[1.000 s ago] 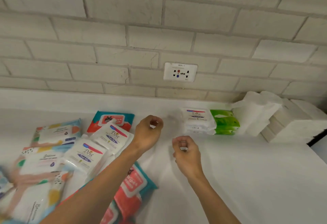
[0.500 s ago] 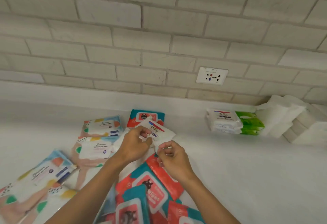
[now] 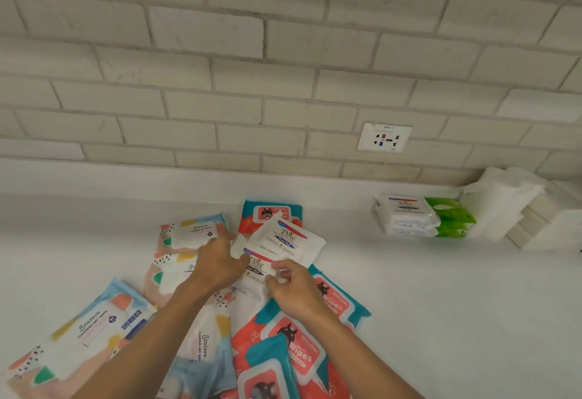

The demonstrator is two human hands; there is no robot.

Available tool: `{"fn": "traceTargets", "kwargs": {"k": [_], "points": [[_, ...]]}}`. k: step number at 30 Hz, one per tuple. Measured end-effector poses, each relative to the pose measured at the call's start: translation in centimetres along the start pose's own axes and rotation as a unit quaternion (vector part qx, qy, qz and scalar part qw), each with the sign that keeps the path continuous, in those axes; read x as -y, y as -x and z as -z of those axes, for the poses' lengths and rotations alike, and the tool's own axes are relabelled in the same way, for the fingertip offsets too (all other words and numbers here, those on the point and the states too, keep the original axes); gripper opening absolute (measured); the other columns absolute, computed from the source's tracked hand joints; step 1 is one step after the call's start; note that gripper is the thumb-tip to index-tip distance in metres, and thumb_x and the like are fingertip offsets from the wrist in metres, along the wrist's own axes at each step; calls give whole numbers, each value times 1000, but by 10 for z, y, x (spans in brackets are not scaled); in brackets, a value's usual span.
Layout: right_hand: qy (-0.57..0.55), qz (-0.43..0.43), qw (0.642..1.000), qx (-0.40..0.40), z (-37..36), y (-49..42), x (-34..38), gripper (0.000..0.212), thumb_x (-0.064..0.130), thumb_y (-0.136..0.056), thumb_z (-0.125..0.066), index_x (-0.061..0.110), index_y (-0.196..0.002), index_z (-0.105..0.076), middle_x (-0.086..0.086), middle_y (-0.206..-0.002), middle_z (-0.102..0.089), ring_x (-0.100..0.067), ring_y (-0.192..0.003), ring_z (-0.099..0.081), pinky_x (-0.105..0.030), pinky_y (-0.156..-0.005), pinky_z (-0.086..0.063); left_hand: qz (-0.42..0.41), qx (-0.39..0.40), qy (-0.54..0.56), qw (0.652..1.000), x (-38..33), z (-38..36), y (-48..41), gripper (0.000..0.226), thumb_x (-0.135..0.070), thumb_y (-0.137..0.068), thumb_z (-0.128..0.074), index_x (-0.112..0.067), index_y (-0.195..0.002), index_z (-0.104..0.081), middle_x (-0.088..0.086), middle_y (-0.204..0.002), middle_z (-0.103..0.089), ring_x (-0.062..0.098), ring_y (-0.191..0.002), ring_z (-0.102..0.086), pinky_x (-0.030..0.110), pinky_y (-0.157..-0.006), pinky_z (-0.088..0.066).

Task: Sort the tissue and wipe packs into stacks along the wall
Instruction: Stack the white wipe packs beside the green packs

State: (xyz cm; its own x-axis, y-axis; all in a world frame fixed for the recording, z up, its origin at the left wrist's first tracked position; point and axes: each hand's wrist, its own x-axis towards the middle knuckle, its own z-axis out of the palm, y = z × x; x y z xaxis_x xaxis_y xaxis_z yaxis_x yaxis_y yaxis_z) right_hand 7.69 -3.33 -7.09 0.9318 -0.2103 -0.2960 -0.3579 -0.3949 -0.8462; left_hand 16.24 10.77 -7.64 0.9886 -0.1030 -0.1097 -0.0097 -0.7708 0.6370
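**Lifting a Dove pack from the pile**

Both hands are closing on the near Dove pack: the left hand is bracing its left edge while the right hand is pinching its front, probably to free it. Open worktop is leaving clear room toward the Dove stack at the wall.

Bright, even light with faint shadows, mild softness overall, and wide-angle bending of brick lines toward the edges.
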Motion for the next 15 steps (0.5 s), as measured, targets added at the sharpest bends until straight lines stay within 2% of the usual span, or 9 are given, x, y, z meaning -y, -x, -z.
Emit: {"fn": "traceTargets", "kwargs": {"k": [4,10,13,15], "points": [[44,8,999,10,-4,-1,-2,41,31,-96,-57,21,-135,-49,3,-136,-52,-13,-124,-52,-15,-84,-41,23,28,-9,999,-1,-4,-4,50,-35,-90,-64,-17,-134,-48,5,-131,-61,27,-116,-59,40,-101,-47],[41,3,999,18,-3,0,-4,44,28,-97,-57,22,-139,-48,3,-135,-53,-11,-118,-54,-19,-91,-48,59,29,-2,998,-2,-11,-8,57,-41,-86,-68,-19,-134,-45,4,-131,-60,27,-117,-58,40,-98,-50],[32,3,999,24,-2,0,-6,44,27,-97,-57,24,-139,-47,4,-134,-54,-6,-111,-53,-13,-79,-47,78,19,-2,997,-1,-8,-10,60,-43,-83,-71,-19,-132,-47,5,-128,-61,26,-114,-59,40,-94,-52],[15,0,1000,25,-2,-1,-8,44,26,-96,-58,25,-139,-48,5,-135,-53,-10,-119,-55,-12,-75,-49,88,24,6,996,1,-6,-11,56,-45,-79,-74,-20,-123,-52,3,-120,-65,25,-105,-64,40,-89,-55]]}}
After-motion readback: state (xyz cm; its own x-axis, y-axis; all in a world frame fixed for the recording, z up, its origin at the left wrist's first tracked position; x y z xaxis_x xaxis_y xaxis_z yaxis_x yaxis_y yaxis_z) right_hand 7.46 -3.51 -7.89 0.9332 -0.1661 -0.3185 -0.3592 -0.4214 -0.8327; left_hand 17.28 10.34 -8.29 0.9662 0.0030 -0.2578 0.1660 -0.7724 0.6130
